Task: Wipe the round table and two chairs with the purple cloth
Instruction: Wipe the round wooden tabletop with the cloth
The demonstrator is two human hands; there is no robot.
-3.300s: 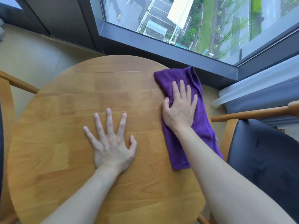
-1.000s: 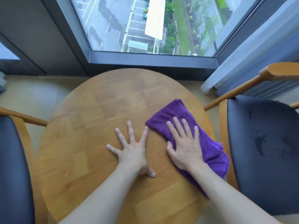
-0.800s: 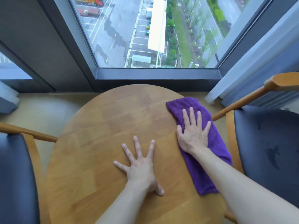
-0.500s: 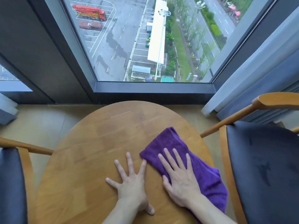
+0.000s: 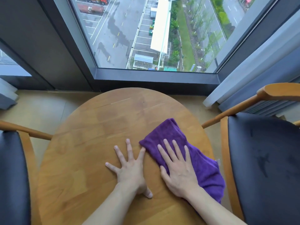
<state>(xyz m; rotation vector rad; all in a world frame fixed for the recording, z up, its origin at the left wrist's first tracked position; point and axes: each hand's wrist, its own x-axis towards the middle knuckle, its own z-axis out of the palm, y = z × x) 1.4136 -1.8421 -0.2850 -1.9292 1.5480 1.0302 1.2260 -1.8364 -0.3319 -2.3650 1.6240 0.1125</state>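
High over a car park, big window [image 5: 154, 33] filling the top of the frame, and below it the round wooden worktop [image 5: 100, 130] takes centre stage. Right hand [image 5: 178, 169] lies flat on the purple cloth [image 5: 203, 161], fingers straight and spread, pressing it down rather than clutching it. That cloth sits in the lower right part of the worktop, its near end draped over the edge beside the right chair [image 5: 263, 168]. Left hand [image 5: 131, 168] is planted flat on bare wood at centre, fingers splayed, holding nothing, one fingertip right at the cloth's corner. Left chair [image 5: 13, 176] waits at the lower left edge of the frame, pushed close to the worktop.

Now the risks, as I judge them. With so much cloth hanging off the edge, a stroke toward lower right could drag it off onto the floor. A flat palm has no real hold, so the cloth may bunch and skip patches. That bracing left hand also covers wood that could get missed. Both chairs look not yet wiped.
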